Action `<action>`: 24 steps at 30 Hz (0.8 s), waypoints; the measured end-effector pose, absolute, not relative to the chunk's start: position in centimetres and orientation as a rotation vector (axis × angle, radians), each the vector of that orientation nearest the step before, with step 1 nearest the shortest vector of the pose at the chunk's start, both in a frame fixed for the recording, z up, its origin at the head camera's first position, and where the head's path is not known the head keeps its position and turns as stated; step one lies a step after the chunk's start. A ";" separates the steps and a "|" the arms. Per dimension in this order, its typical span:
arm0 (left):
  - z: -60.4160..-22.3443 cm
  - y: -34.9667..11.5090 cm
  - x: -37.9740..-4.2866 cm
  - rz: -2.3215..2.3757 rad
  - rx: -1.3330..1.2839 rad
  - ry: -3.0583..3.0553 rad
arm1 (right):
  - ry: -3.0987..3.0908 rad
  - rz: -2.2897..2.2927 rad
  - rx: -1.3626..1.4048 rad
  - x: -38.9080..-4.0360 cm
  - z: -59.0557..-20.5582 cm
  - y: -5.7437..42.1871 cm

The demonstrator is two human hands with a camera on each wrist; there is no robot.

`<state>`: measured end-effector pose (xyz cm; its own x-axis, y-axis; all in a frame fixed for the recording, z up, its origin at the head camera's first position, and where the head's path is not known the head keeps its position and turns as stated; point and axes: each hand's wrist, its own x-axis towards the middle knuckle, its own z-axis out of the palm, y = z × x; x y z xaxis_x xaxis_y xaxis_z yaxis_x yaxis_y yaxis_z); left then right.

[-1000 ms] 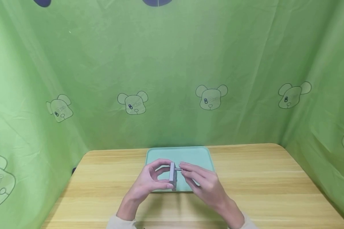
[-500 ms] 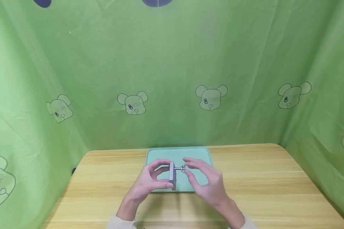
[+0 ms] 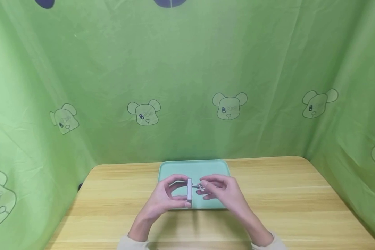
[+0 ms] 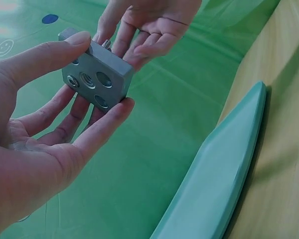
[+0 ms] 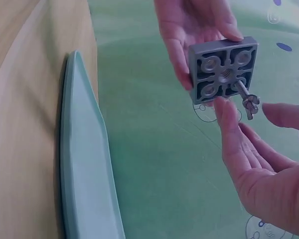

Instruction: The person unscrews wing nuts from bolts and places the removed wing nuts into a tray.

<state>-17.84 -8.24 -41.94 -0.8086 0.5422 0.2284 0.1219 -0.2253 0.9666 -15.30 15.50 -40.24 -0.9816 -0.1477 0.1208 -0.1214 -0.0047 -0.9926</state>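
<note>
My left hand holds a grey square block by its edges, thumb on one edge and fingers on the other. In the left wrist view the block turns a flat face with several round holes. The right wrist view shows its ribbed side, where a threaded bolt sticks out from near one corner hole. A metal wing nut sits toward the bolt's free end. My right hand is spread around the wing nut, thumb tip just beside it and forefinger below, with a gap showing.
A pale green tray lies on the wooden table beneath my raised hands. Green cloth with printed bear heads hangs behind and along both sides.
My right hand has come off the wing nut, spread, then turned over around it, thumb now nearer the camera. My left hand keeps its grip on the block, almost unmoved.
</note>
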 end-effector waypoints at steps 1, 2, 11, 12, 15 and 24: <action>-42.0 -8.2 -17.9 2.111 0.794 1.754 | 2.174 -2.188 -0.285 -15.4 -40.3 15.5; -42.0 -8.2 -17.9 2.108 0.802 1.759 | 2.145 -2.184 -0.276 -15.4 -40.3 15.6; -41.9 -8.0 -17.8 2.059 0.834 1.792 | 2.044 -2.170 -0.272 -15.8 -40.8 15.9; -41.9 -7.9 -17.8 2.054 0.833 1.798 | 2.042 -2.170 -0.277 -15.8 -40.9 15.9; -41.9 -8.0 -17.8 2.046 0.829 1.808 | 2.053 -2.169 -0.286 -15.7 -40.8 15.9; -41.9 -8.1 -17.7 2.070 0.807 1.790 | 2.310 -2.118 -0.403 -15.1 -40.3 15.4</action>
